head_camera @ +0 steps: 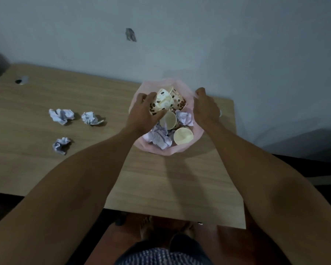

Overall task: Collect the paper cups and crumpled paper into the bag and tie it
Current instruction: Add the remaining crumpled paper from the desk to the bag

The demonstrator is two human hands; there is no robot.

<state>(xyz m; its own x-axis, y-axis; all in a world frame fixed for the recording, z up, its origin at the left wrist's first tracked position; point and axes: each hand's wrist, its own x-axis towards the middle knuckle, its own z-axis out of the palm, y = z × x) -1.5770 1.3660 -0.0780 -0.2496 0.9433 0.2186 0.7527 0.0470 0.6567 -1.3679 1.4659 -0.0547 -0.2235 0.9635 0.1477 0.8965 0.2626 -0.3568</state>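
Observation:
A pink plastic bag stands open on the wooden table. Inside lie several paper cups and balls of crumpled paper. My left hand reaches into the bag's mouth and grips a bean-patterned paper cup. My right hand pinches the bag's right rim and holds it open. Three balls of crumpled paper lie on the table to the left: one, a second and a third.
A pale wall rises right behind the table. A round cable hole sits at the table's far left corner. The table's right edge runs just past the bag. My bare feet show below the near edge.

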